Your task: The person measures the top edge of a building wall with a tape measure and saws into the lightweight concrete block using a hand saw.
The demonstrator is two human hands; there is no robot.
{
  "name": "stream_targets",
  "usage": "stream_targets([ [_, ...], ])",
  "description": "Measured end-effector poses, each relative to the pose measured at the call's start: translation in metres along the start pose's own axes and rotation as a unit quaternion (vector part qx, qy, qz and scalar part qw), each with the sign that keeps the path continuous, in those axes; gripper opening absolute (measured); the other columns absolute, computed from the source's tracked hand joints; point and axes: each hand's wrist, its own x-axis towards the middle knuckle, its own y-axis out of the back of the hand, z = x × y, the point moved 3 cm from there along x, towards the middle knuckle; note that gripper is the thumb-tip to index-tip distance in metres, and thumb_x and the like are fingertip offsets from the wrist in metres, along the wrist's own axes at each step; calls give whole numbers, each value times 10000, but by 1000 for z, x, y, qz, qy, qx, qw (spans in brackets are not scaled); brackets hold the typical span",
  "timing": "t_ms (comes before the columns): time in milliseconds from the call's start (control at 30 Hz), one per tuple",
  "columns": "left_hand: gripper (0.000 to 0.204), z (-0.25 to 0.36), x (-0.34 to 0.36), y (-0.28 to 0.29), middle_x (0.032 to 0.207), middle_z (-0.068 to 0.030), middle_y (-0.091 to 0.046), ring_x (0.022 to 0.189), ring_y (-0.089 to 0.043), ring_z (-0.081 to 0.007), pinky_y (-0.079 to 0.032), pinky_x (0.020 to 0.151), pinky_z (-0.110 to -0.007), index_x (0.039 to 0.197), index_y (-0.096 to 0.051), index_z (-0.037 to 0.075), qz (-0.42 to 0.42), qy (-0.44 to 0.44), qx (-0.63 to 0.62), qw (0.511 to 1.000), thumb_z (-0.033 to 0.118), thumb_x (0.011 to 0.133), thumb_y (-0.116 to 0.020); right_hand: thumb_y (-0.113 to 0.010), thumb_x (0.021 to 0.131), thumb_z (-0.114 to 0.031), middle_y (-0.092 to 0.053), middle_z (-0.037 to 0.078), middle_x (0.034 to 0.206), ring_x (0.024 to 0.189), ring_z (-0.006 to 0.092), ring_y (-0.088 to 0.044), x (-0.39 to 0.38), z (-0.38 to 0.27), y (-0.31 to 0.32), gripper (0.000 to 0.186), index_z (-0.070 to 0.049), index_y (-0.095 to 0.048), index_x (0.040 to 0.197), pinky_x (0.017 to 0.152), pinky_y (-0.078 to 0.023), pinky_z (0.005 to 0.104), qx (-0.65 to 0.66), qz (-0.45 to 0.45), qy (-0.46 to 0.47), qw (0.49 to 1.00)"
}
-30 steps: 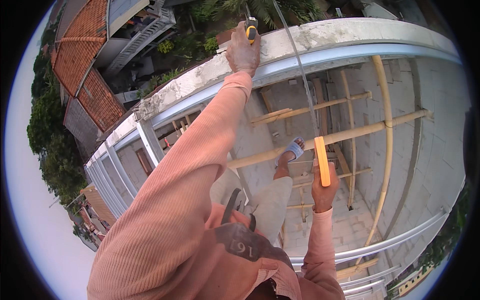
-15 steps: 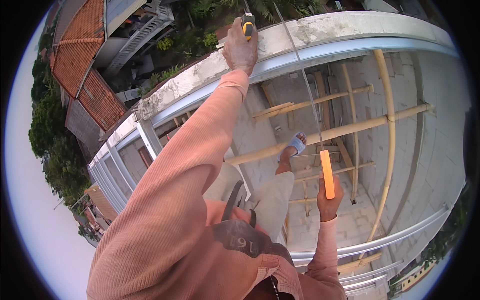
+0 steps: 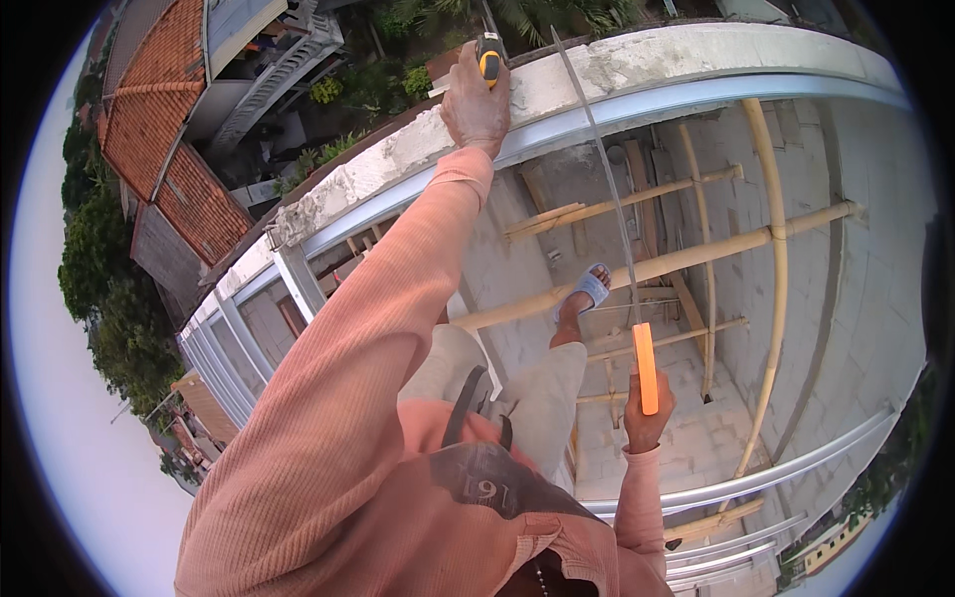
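My left hand (image 3: 476, 104) grips a black and yellow tape measure (image 3: 488, 63) at the top edge of the pale concrete block wall (image 3: 647, 65); a metal strip runs from the tape up past the edge. My right hand (image 3: 645, 423) holds a hand saw by its orange handle (image 3: 648, 368). Its long, thin blade (image 3: 612, 179) reaches up across the metal channel (image 3: 716, 87) to the top of the wall; whether the teeth touch the block, I cannot tell.
My sandalled foot (image 3: 587, 289) is on a bamboo scaffold pole (image 3: 667, 269) over a drop into a block-walled room. More poles (image 3: 764, 159) and metal channels (image 3: 741, 486) are around me. Beyond the wall are tiled roofs (image 3: 164, 90), plants and trees.
The saw and my right hand have moved down, back toward me, drawing the blade's tip nearer the wall top. My left hand with the tape measure has shifted slightly.
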Motion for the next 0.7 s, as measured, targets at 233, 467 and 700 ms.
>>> stream_targets([
  [233,479,-8,3,-2,1140,-158,-667,1035,-679,-409,-525,867,-529,1381,-514,176,57,-44,-10,997,390,971,-642,-723,994,-224,-505,160,644,532,264,-428,131,-61,-44,316,-19,-544,832,529,-427,343,60,-10,-7,998],
  [467,521,-8,2,-2,1156,-153,-655,1047,-671,-397,-522,894,-509,1419,-508,175,32,-22,5,999,387,965,-649,-726,932,-80,-657,140,786,679,350,-677,8,-5,24,91,-15,-674,969,631,-522,394,-21,-36,5,999],
  [700,499,-1,-3,-3,1171,-160,-654,1036,-672,-403,-526,884,-509,1408,-503,168,41,-34,-5,999,377,976,-636,-739,973,-150,-509,113,651,560,191,-453,130,-61,-44,206,-12,-608,892,559,-433,326,71,-22,-2,997],
])
